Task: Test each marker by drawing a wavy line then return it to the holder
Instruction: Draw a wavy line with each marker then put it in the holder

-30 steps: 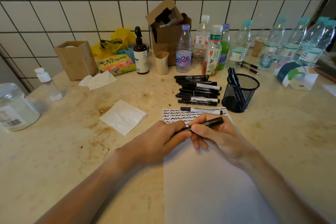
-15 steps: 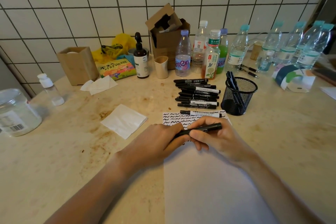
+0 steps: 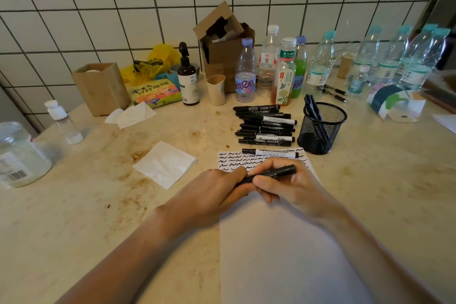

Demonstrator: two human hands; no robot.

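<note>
Hands: I'm seeing left hand (image 3: 217,190) and right hand (image 3: 288,185) both gripping one marker (image 3: 274,173), probably for its cap; 
Holder: mesh holder (image 3: 320,128) waiting nearby.

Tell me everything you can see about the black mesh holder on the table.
The mesh holder is a round, black cup, apparently wire mesh, with a solid rim. It stands upright on the table, right of the row of loose markers, beyond the paper's far right corner. A few dark markers lean inside, tops above the rim. No hand touches it.
</note>
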